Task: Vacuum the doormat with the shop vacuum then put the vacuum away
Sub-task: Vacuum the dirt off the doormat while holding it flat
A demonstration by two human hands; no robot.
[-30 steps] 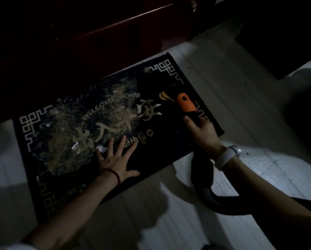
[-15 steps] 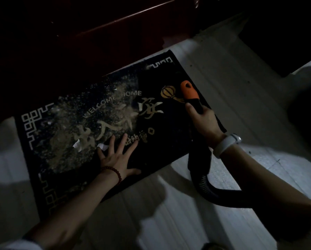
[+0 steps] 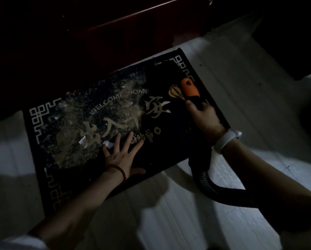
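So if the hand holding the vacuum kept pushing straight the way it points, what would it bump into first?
The right hand aims the orange nozzle toward the doormat's far corner. That stretch of mat looks free, so it would probably meet the mat's edge, then the dark wooden furniture beyond. Depth is hard to judge.

Very dim, underexposed; pale light patches on floor (image 3: 169, 204), deep arm shadows, soft blur, top black.
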